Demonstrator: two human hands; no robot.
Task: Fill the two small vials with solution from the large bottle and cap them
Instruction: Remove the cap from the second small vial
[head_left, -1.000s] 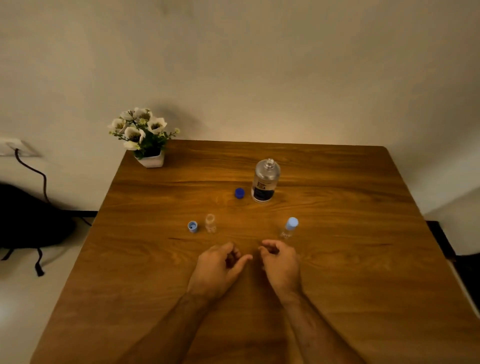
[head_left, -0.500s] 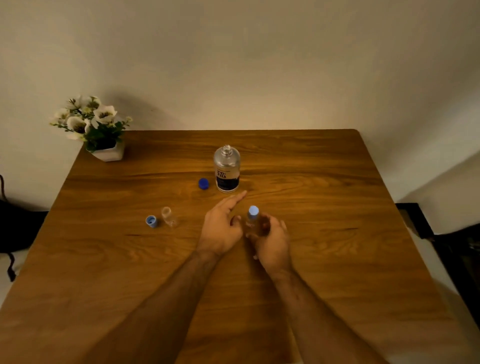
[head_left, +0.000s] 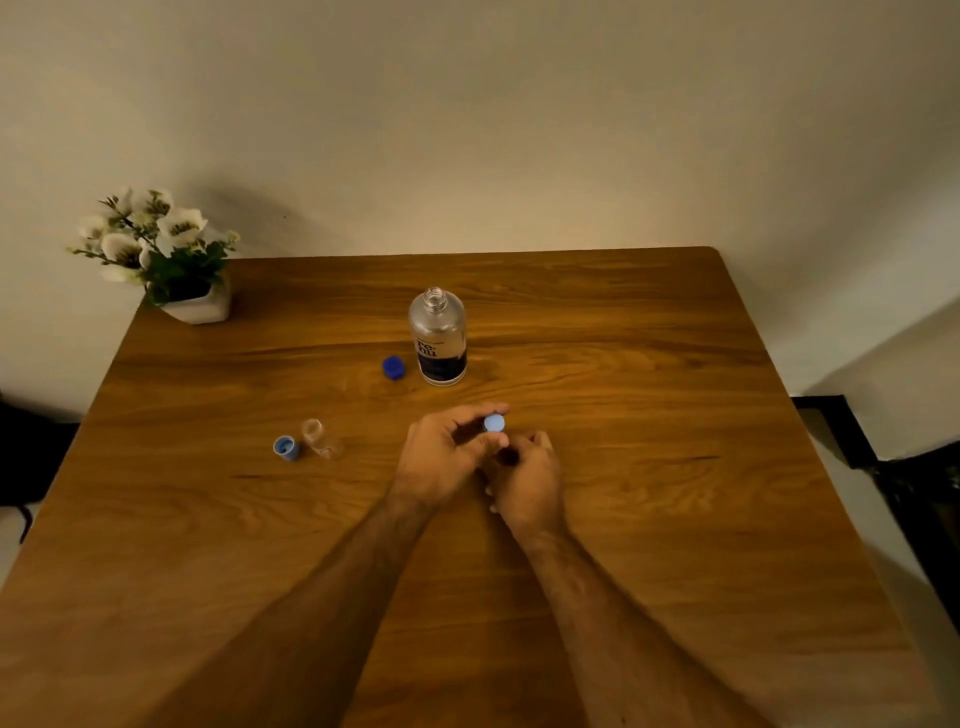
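The large clear bottle (head_left: 438, 338) with a dark label stands uncapped at the table's middle back, its dark blue cap (head_left: 394, 367) lying just left of it. My right hand (head_left: 527, 480) grips a small vial, whose body is hidden in the fingers. My left hand (head_left: 447, 454) pinches that vial's light blue cap (head_left: 494, 423) between thumb and fingers. A second small clear vial (head_left: 318, 438) stands open to the left, with its light blue cap (head_left: 285, 447) lying beside it.
A white pot of white flowers (head_left: 171, 260) sits on the wooden table's (head_left: 649, 415) back left corner. A dark bag lies on the floor at the left. Dark furniture stands off the right edge.
My right hand took hold of the capped vial and drew it toward me. My left hand went from open beside it to pinching its cap. The camera shifted.
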